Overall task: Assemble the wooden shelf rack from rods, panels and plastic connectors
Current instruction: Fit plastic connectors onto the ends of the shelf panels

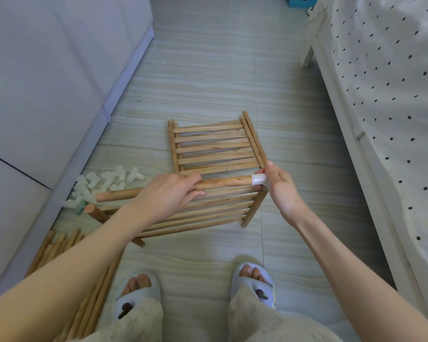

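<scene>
My left hand (172,193) grips a thick wooden rod (223,182) held level above the floor. The rod's right end sits in a white plastic connector (258,180), which my right hand (281,187) holds at the upper corner of a slatted wooden panel (208,214). That panel stands tilted under my hands. A stack of more slatted panels (215,144) lies flat on the floor behind it. Another thick rod end (94,213) pokes out to the left of the held panel.
A pile of white plastic connectors (106,183) lies on the floor at the left, by grey cabinets (47,95). Several loose rods (67,255) lie at the lower left. A bed with a dotted cover (386,95) borders the right. My slippered feet (253,282) stand below.
</scene>
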The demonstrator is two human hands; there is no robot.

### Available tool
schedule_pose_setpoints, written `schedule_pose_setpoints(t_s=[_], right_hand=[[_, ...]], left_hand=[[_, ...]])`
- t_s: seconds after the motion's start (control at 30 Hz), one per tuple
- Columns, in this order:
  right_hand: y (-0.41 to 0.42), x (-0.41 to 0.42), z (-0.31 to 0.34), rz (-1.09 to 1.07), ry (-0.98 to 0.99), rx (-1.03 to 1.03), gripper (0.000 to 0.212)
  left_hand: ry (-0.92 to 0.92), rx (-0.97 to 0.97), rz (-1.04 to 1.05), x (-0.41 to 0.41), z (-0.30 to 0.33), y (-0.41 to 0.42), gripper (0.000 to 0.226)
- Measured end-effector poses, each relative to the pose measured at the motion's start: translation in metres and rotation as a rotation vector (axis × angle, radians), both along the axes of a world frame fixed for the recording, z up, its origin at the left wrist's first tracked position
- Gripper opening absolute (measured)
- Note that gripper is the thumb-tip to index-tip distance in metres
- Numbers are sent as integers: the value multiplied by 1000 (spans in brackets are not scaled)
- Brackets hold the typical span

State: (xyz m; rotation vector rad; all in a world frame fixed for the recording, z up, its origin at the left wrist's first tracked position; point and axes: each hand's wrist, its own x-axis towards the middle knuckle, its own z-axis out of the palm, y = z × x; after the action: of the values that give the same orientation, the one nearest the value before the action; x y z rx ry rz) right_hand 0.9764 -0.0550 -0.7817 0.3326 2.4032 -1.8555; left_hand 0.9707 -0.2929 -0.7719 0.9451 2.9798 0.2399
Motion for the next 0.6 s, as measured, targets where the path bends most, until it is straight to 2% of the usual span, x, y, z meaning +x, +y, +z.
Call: schedule_pose_setpoints(t_s=[0.13,0.27,0.33,0.4,0.47,0.5,0.57,0.6], right_hand=[[-6,-5,5,-66,10,-4,41],[-4,-3,11,-66,-1,44,40],[-5,0,12,-84,12,161,39],[-9,3,13,-113,54,418,35],[-19,10,19,-167,214,750,26],[-28,16,25,-162,374,854,21],[-50,29,34,-16,721,881,20],[-62,36,36,160,806,821,23]], left_hand=[[-7,-2,41,-3,5,1,26],[58,-188,132,0,7,-26,25],[64,-248,236,6,7,-55,23],[47,-234,362,16,4,-89,24],[-48,-95,440,29,-3,-115,26],[-123,37,455,36,-7,-123,25],[-228,282,449,48,-13,-127,19],[-238,346,448,50,-15,-126,18]])
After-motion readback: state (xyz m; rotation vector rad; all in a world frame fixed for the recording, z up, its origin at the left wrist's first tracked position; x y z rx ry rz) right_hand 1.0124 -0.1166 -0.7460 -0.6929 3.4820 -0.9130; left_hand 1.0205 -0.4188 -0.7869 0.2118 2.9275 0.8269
